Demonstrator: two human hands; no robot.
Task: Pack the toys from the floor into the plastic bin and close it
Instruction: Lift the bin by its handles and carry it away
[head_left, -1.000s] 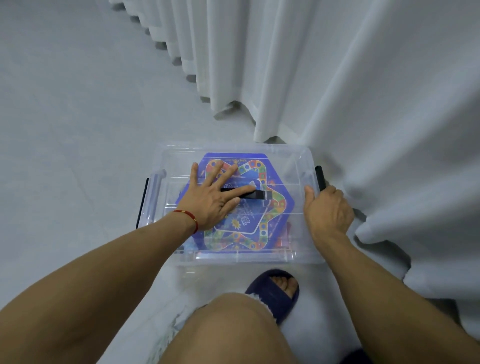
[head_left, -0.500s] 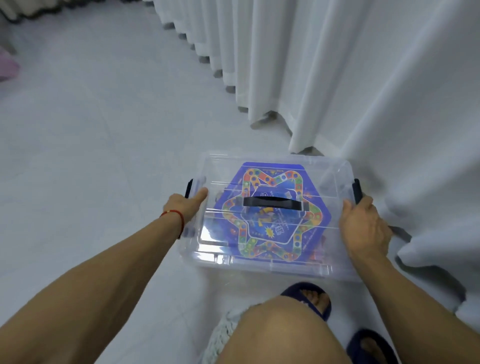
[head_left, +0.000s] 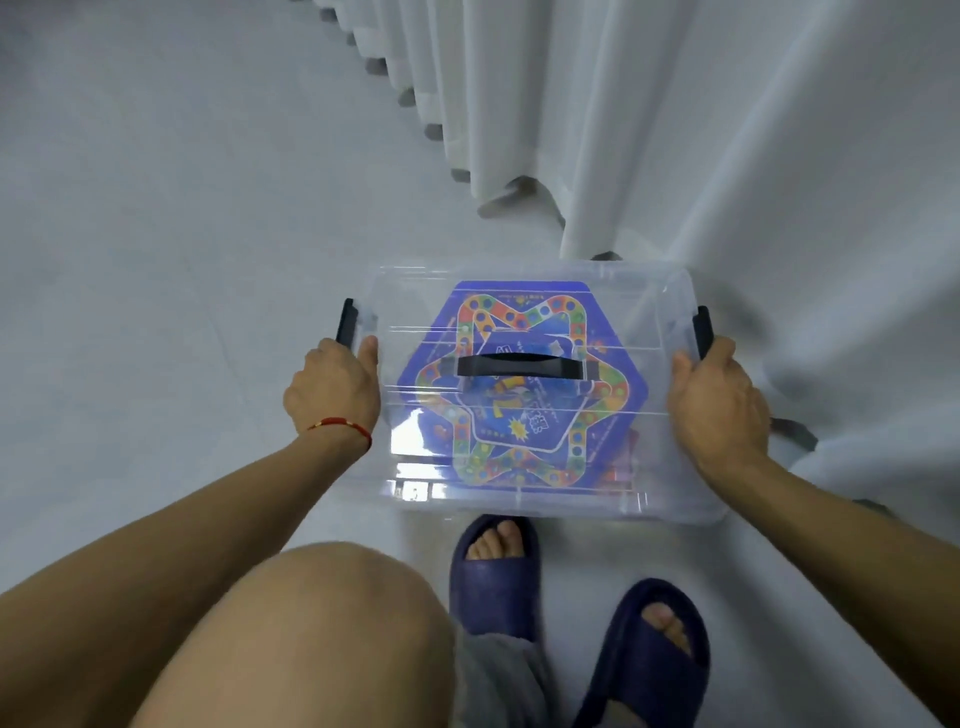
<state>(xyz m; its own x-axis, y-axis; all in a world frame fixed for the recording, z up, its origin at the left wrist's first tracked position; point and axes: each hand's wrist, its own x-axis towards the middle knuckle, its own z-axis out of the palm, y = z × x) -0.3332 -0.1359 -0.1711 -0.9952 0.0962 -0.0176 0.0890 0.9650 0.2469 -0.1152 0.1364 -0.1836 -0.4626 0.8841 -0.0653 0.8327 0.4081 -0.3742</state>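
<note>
Lidded bin (head_left: 670, 306) on pale floor (head_left: 156, 234) beside white curtain (head_left: 727, 156), each hand gripping an end.

Bin (head_left: 670, 499) sits on the floor (head_left: 156, 234), lid on, game board (head_left: 524, 447) inside under the carry handle (head_left: 521, 366). Left hand (head_left: 332, 389) at its left end by the left latch (head_left: 345, 321), right hand (head_left: 719, 402) at the right end. Curtain (head_left: 727, 156) behind and right; both slippered feet (head_left: 493, 566) just in front.
</note>
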